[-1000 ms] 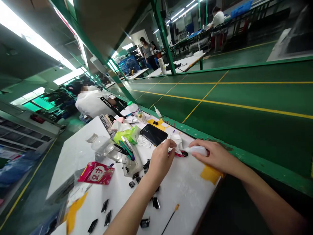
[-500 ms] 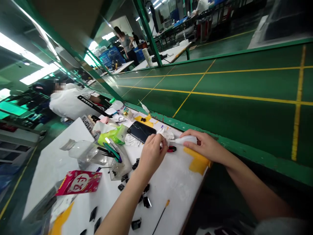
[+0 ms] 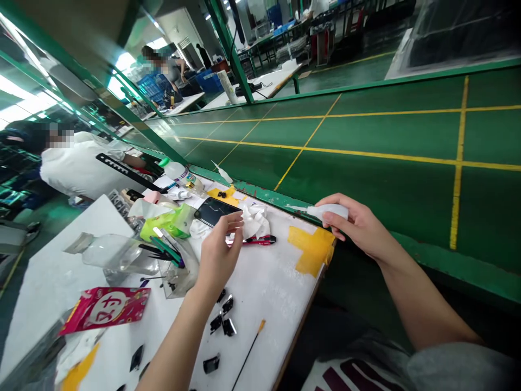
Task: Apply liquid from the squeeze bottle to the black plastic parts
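Since half a second ago the right hand (image 3: 360,225) has lifted the white squeeze bottle (image 3: 325,210) off the white table (image 3: 280,282); it now grips the bottle above the table's far right corner, just past the yellow tape patch (image 3: 311,248), nozzle pointing left. The left hand (image 3: 217,252) has drawn back from the white cloth (image 3: 255,220) and now hangs open, fingers loosely curled, holding nothing, just left of the cloth. The red-and-black cutter (image 3: 258,239), earlier mostly covered by the left hand, now lies in full view on the table beside that hand's fingertips, just below the cloth. Counts, with places taken from the tape patch: one squeeze bottle in hand; one cloth to the left; one cutter to the left; one black phone (image 3: 212,210) further left, beyond the cloth; one thin stick with a yellow tip (image 3: 249,347) below and left, near the table's front edge; one red packet (image 3: 103,308) far left; one clear plastic bottle (image 3: 118,252) lying on its side, far left; at least seven small black parts (image 3: 223,317) scattered on the table below and left, exact number not clear toward the lower edge. One co-worker in white (image 3: 77,165) sits at the table's far left end.
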The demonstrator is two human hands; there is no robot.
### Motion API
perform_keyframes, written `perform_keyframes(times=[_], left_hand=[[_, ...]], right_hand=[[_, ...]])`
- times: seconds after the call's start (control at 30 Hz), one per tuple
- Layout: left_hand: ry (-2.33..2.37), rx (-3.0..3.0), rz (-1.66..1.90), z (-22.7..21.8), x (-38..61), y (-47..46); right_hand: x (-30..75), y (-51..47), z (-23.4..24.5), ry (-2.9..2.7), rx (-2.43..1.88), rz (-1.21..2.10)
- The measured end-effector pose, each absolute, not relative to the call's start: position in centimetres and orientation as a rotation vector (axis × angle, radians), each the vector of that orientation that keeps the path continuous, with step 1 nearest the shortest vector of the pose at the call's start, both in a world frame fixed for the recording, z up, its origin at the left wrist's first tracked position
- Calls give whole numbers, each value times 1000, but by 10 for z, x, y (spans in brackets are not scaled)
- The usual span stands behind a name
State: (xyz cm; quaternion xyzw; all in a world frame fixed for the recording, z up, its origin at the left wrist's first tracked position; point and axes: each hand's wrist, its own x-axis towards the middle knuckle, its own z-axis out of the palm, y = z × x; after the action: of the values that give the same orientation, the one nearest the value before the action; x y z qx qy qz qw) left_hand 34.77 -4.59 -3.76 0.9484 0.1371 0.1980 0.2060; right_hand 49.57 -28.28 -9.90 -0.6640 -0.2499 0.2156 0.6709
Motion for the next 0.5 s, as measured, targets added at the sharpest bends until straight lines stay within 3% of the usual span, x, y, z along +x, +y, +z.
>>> perform_keyframes(times=[0.17, 0.37, 0.5], left_hand=[[497, 2599, 499, -23, 289, -65], [781, 2714, -68, -7, 204, -81], [823, 2700, -195, -15, 174, -98]], right_hand=[[491, -295, -106, -546, -1515, 507], [492, -302, -129, -468, -1595, 456], [484, -288, -130, -546, -1552, 398]])
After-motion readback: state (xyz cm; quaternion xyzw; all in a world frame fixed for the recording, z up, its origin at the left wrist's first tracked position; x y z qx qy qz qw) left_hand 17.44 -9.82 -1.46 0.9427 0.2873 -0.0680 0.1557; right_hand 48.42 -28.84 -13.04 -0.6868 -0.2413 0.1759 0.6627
